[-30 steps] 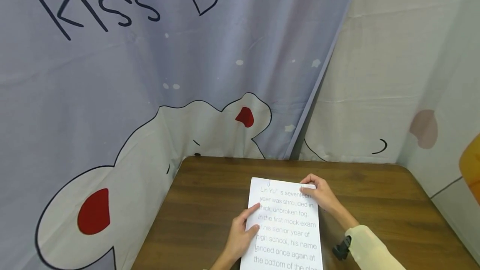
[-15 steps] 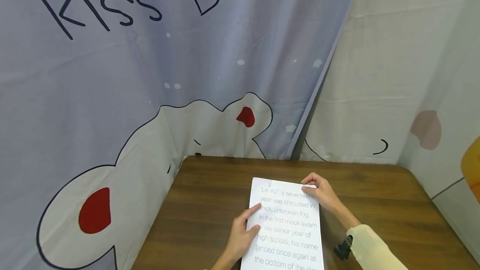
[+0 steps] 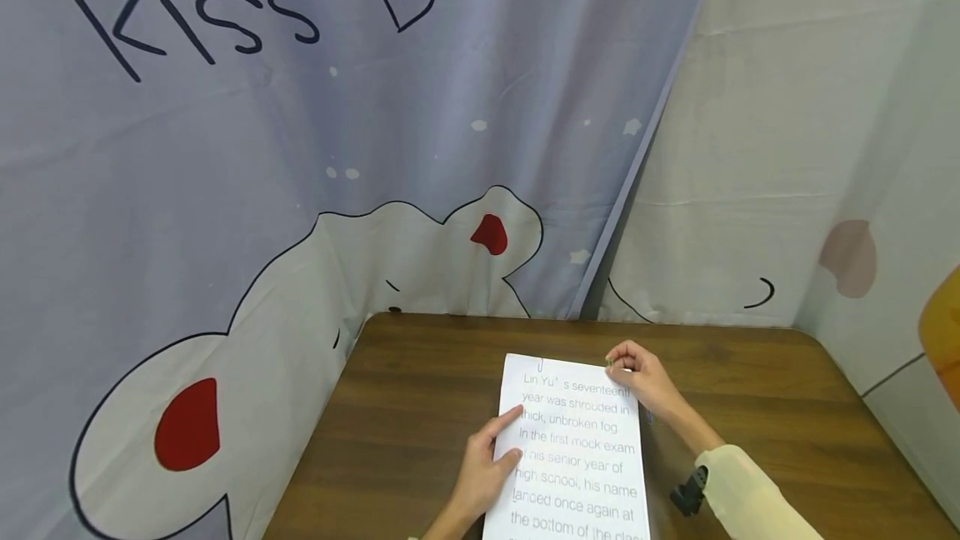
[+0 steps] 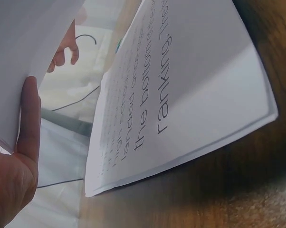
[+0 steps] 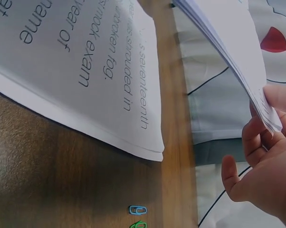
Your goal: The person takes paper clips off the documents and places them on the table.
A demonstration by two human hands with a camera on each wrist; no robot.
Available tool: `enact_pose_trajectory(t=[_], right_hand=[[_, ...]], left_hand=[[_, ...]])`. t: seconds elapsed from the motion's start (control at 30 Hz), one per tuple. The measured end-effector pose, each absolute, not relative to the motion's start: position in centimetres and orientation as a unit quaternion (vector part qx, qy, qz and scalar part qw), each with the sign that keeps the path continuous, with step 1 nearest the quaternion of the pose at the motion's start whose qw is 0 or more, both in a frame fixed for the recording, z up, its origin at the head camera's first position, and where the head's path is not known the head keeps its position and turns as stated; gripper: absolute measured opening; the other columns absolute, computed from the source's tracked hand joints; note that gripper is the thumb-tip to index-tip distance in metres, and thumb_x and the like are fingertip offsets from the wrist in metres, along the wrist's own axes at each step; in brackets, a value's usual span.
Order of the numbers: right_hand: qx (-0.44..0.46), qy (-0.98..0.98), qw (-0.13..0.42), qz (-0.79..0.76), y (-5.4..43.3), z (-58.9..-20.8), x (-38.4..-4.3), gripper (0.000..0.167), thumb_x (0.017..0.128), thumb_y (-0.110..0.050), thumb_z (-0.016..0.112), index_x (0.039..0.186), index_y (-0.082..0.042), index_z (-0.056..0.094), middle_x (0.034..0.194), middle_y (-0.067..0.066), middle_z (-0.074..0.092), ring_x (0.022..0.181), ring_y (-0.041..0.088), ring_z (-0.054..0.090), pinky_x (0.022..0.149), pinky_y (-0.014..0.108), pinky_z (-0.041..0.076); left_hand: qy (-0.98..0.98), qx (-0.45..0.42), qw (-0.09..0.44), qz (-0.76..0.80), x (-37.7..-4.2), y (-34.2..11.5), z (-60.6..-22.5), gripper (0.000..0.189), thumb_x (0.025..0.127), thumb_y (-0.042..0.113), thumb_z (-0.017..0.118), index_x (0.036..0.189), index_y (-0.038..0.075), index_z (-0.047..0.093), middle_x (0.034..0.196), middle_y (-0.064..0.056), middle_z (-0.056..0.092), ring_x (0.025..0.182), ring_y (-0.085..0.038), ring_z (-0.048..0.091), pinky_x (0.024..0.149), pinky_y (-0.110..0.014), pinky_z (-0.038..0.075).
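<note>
A sheaf of white printed paper (image 3: 573,461) is held up over the table, a paper clip (image 3: 540,364) on its top edge at the left. My left hand (image 3: 480,465) grips its left edge, finger and thumb showing on the front. At the top right corner, my right hand (image 3: 651,382) pinches a small paper clip (image 3: 609,362). In the right wrist view the thumb and fingers close about the corner of the sheaf (image 5: 235,52), and no clip shows there. Beneath it lies a second printed stack (image 5: 100,90), hidden in the head view.
On the brown wooden table (image 3: 420,390), a blue paper clip (image 5: 138,210) and a green paper clip (image 5: 138,224) lie beside the lower stack's right side. Printed curtains (image 3: 420,132) hang behind the table. A black device (image 3: 687,494) sits on my right wrist.
My right fingertips, with the small clip, have shifted slightly up at the sheaf's top right corner. The left hand and the sheaf stay nearly in place.
</note>
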State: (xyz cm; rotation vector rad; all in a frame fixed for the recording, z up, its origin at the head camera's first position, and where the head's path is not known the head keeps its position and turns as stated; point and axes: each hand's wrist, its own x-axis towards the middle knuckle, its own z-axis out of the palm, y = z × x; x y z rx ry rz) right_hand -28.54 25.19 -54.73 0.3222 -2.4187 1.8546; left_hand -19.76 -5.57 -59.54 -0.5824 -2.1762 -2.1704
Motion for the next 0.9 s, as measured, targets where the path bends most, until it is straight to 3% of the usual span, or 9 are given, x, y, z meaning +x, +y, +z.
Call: enact_pose_trajectory(t=[0.27, 0.6, 0.9], right_hand=[[0.108, -0.794, 0.051, 0.596, 25.3, -54.8, -29.0, 0.016, 0.091, -0.003, 0.067, 0.105, -0.001, 0.059, 0.082, 0.019, 0.063, 0.065, 0.017, 0.057, 0.055, 0.026, 0.05], [0.099, -0.791, 0.087, 0.598, 25.9, -54.6, -29.1, 0.02, 0.09, 0.0, 0.068, 0.108, 0.002, 0.06, 0.086, 0.023, 0.065, 0.069, 0.018, 0.059, 0.057, 0.025, 0.051], [0.084, -0.821, 0.11, 0.554, 26.9, -54.0, -28.0, 0.021, 0.09, 0.003, 0.067, 0.11, 0.005, 0.061, 0.088, 0.022, 0.068, 0.074, 0.02, 0.061, 0.057, 0.023, 0.048]], left_hand=[[-0.709, -0.181, 0.008, -0.682, -19.8, -5.7, -59.6, 0.064, 0.082, -0.019, 0.055, 0.141, 0.005, 0.053, 0.147, -0.021, 0.045, 0.13, -0.035, 0.051, 0.101, -0.027, 0.05], [-0.711, -0.175, 0.0, -0.681, -19.7, -5.8, -59.8, 0.064, 0.082, -0.019, 0.055, 0.141, 0.006, 0.053, 0.148, -0.017, 0.046, 0.133, -0.032, 0.048, 0.106, -0.027, 0.045], [-0.706, -0.167, -0.002, -0.689, -19.8, -6.0, -60.0, 0.066, 0.081, -0.018, 0.056, 0.142, 0.009, 0.054, 0.148, -0.016, 0.046, 0.13, -0.03, 0.052, 0.103, -0.027, 0.049]])
